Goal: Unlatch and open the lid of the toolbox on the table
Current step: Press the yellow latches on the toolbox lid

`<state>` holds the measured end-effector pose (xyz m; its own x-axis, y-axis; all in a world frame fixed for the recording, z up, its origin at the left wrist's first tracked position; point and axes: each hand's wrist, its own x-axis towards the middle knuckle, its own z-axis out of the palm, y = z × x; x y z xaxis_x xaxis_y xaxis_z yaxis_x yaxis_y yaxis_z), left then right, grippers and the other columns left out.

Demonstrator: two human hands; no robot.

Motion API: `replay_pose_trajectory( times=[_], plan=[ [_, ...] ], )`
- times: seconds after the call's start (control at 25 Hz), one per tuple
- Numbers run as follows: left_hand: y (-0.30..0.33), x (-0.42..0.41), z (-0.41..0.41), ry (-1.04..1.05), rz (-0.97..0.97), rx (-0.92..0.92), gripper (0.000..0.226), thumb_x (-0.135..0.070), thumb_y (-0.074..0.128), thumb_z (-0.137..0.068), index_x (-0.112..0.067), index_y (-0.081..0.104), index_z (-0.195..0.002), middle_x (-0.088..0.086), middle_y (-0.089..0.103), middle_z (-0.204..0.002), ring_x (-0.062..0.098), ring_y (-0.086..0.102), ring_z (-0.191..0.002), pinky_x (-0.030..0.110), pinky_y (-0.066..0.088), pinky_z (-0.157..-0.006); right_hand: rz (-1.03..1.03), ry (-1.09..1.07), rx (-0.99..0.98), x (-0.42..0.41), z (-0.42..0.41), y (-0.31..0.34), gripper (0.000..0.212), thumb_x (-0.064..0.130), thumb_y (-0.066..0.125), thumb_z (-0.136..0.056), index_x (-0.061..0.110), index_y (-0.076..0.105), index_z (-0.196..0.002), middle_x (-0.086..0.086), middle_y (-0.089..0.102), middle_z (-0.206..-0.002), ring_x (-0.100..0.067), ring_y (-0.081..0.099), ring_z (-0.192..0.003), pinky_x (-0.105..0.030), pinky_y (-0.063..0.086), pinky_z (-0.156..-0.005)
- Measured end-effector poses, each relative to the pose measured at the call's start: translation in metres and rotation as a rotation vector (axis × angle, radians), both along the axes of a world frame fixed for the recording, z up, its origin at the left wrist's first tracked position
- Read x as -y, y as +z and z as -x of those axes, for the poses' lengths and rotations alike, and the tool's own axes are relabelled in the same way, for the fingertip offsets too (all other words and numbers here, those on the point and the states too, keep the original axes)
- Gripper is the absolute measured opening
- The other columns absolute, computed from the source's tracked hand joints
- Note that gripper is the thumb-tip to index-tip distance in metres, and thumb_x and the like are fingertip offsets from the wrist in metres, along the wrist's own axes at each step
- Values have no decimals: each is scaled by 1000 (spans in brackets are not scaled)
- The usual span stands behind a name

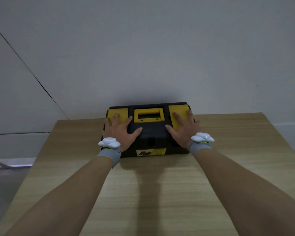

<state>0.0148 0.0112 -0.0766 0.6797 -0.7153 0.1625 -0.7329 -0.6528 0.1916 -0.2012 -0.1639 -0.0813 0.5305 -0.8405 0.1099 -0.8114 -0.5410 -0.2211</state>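
Observation:
A black toolbox (pixel 150 133) with yellow lid compartments and a yellow folded handle (pixel 148 114) stands at the far edge of the wooden table (pixel 160 193), against the wall. Its lid is down. My left hand (pixel 119 130) lies flat on the left side of the lid, fingers spread over the left yellow compartment. My right hand (pixel 184 128) lies flat on the right side, fingers spread over the right yellow compartment. A yellow label (pixel 151 152) shows on the front face. The front latch area (pixel 151 142) is dark and hard to make out.
A grey wall (pixel 152 57) rises directly behind the toolbox. Both wrists carry grey bands with white trackers. Floor shows to the left of the table, and the table's right edge runs diagonally at the right.

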Motion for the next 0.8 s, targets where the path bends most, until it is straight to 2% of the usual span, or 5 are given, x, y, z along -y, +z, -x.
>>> replay_pose_trajectory(
  times=[0.24, 0.4, 0.64, 0.8],
  plan=[
    [-9, 2, 0, 8, 75, 107, 82, -94, 19, -71, -52, 48, -134, 2, 34, -140, 37, 30, -128, 54, 43, -88, 61, -25, 17, -3, 3, -3, 73, 86, 22, -77, 53, 25, -142, -9, 23, -157, -49, 53, -106, -50, 50, -84],
    [-18, 4, -2, 4, 142, 160, 80, -94, 19, -72, -51, 51, -132, 3, 39, -135, 36, 34, -124, 53, 44, -85, 71, -10, 17, 1, 2, -6, 75, 85, 20, -78, 50, 24, -144, -10, 22, -159, -47, 54, -115, -51, 49, -92],
    [-21, 5, -1, 14, 186, 208, 82, -94, 17, -71, -50, 53, -131, 3, 46, -132, 33, 38, -120, 51, 44, -82, 147, -41, 62, -1, 2, -7, 78, 82, 29, -81, 35, 34, -143, -10, 32, -156, -47, 59, -108, -46, 48, -87],
    [-20, 5, -1, 25, 192, 249, 83, -94, 17, -71, -50, 56, -129, 0, 53, -127, 31, 43, -115, 46, 43, -79, 180, -43, 96, 2, 1, -9, 81, 80, 30, -81, 27, 41, -141, -13, 37, -153, -48, 59, -109, -46, 46, -91]
  ],
)
